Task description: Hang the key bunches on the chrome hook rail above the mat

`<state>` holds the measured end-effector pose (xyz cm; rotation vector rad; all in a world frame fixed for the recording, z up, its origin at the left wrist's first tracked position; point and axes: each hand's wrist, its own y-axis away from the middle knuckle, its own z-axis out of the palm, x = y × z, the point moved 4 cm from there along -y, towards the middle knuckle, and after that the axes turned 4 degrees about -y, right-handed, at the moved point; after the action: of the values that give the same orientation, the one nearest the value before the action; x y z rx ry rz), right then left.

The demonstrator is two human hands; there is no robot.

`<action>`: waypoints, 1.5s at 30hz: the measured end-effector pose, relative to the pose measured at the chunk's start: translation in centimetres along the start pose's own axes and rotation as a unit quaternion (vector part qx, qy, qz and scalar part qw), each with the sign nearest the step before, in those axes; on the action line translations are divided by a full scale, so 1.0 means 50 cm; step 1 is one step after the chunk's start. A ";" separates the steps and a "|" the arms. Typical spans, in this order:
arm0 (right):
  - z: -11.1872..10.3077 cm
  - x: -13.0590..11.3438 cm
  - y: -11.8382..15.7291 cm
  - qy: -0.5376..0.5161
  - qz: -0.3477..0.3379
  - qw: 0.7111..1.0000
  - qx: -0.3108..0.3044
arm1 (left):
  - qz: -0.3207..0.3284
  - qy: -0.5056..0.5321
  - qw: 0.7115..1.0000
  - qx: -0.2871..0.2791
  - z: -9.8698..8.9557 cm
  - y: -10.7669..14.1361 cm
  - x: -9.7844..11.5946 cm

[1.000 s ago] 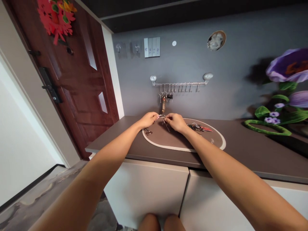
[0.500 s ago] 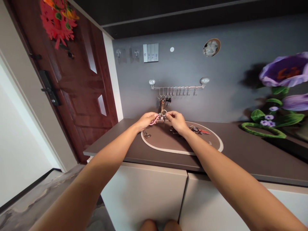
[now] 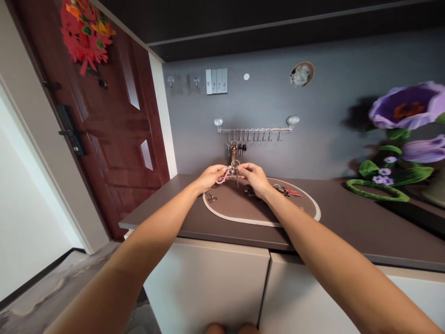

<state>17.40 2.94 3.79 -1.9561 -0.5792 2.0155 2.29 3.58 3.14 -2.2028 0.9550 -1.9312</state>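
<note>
Above the back of an oval brown mat [image 3: 239,215], my two hands almost meet over a bunch of keys. My left hand [image 3: 211,178] is closed on a pink strap [image 3: 223,178] with a metal end. The fingers of my right hand [image 3: 254,177] pinch a metal key ring [image 3: 237,163], with a key [image 3: 238,180] hanging below it. Behind them, several keys [image 3: 242,149] hang from the left end of a clear hook rail [image 3: 257,130] on the wall. Loose keys with a red piece [image 3: 292,192] lie on the mat beyond my right wrist.
A few small metal rings or keys [image 3: 211,198] lie at the mat's left side. Purple artificial flowers [image 3: 406,111] stand at the right of the dark countertop [image 3: 347,227]. A dark red door [image 3: 114,139] is at the left, and a black shelf [image 3: 278,32] overhangs above.
The view has shifted slightly, so the wall sits lower in it. My right fingers have moved a little lower along the key ring, while both hands stay close together.
</note>
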 end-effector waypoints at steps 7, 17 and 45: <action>-0.002 -0.006 0.000 0.020 -0.047 0.999 0.005 | -0.002 -0.054 0.999 -0.001 0.007 0.002 -0.007; -0.011 0.006 -0.010 0.053 -0.097 0.994 0.006 | 0.014 -0.115 0.993 -0.010 0.017 0.006 -0.001; -0.065 -0.065 -0.115 -0.085 0.011 0.981 0.175 | 0.065 -0.405 0.912 -0.002 0.032 0.011 -0.010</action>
<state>20.34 6.84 9.34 -1.6024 -0.2162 2.1412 3.51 2.83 2.10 -2.4855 0.8935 -0.7826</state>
